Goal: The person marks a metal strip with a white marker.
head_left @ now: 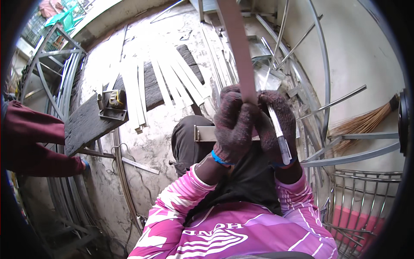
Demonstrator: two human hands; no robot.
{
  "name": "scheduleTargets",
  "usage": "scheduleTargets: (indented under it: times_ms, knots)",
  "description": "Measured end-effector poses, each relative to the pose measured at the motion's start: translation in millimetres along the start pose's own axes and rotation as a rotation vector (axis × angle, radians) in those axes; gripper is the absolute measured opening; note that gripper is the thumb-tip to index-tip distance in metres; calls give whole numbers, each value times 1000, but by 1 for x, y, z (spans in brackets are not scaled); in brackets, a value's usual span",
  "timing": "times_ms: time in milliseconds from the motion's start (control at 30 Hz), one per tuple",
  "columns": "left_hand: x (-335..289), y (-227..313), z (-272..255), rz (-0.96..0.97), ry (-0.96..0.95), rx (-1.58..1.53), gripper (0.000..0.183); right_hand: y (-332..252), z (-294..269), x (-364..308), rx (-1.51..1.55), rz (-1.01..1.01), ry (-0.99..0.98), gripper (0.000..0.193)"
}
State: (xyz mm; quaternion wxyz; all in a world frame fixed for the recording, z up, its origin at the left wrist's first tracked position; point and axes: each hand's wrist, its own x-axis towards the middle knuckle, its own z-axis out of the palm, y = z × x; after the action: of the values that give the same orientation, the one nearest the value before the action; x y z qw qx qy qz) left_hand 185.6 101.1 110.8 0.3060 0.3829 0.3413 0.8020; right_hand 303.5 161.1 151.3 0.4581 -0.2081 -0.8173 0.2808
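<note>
A long reddish-brown metal bar [238, 47] runs from the top of the view down to my hands. My left hand [235, 123], in a dark knitted glove with a blue cuff, is closed around its near end. My right hand [279, 123], gloved alike, is beside the bar's other side, with a white-barrelled pen [278, 129] held along its fingers. The pen's dark-banded, clear end points back toward my wrist. A short metal piece [205, 134] with a small hole sticks out left from under my left hand, above my dark-trousered leg. Its middle is hidden by my hands.
Several pale metal strips [166, 82] lie on the floor ahead. At left, a yellow tape measure [115, 99] sits on a dark board [88, 123], near another person's maroon sleeve [39, 142]. Metal frames [325, 73], a straw broom [366, 118] and a wire rack [366, 185] stand right.
</note>
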Motion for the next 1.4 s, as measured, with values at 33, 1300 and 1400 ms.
scheduleTargets:
  times_ms: [33, 1300, 1400]
  knots:
    - [0, -5, 6, 50, -33, 152, 7, 0, 0, -9, -8, 6, 3, 27]
    - [-27, 34, -152, 3, -493, 1287, 127, 127, -112, -98, -275, 311, -225, 24]
    - [-26, 26, -152, 67, -489, 1287, 126, 124, -107, -97, -305, 251, -274, 27]
